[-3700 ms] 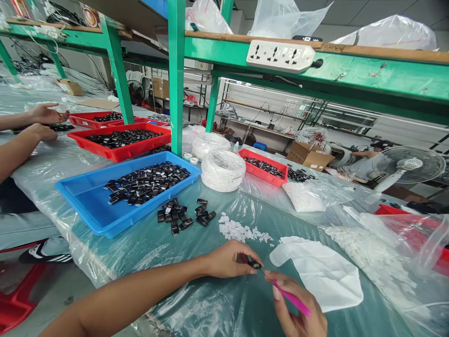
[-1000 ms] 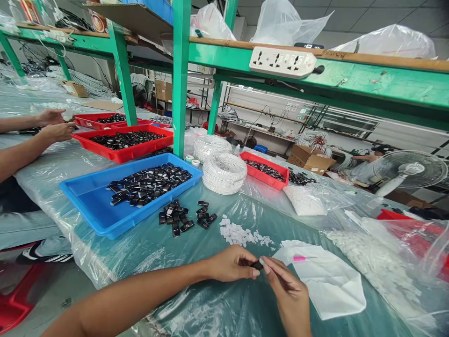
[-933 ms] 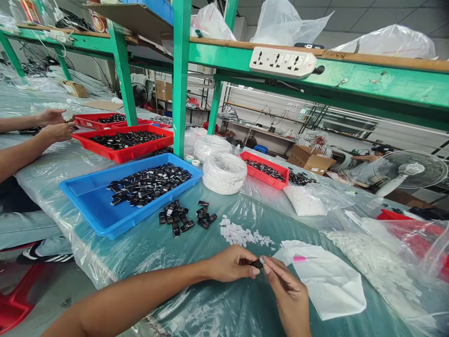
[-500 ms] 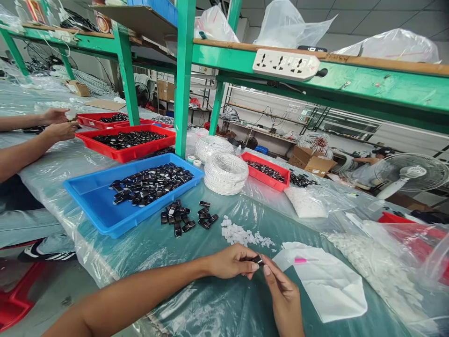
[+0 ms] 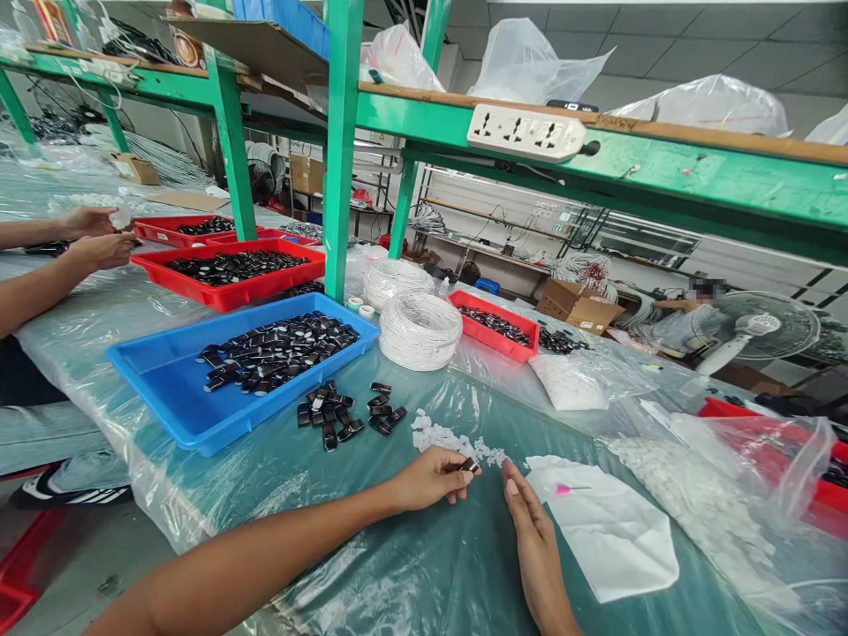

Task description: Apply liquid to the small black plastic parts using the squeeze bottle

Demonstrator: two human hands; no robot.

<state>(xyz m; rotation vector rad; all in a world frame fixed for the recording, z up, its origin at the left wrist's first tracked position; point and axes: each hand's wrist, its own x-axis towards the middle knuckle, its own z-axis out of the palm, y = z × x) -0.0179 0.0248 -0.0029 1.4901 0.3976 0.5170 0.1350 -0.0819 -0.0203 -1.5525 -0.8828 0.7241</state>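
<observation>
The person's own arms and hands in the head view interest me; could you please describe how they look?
The left hand and right hand, each a grip of ungloved fingers, show no rings. The left forearm is bare, with no sleeve, watch or bracelet visible; only a short stretch of the right wrist shows, also bare.

The piece (image 5: 470, 465) in the left hand (image 5: 434, 478) looks like glossy plastic, as do the pieces (image 5: 350, 430) heaped on the worktop (image 5: 252, 481) under shiny, wrinkled clear film (image 5: 155, 481). The blue tray (image 5: 165, 367) is smooth plastic. The sheet (image 5: 616, 539) on the right is matt and creased, cloth or paper unclear. The shelf frame (image 5: 662, 168) looks like glossy painted metal, its edge (image 5: 424, 92) dull wood
</observation>
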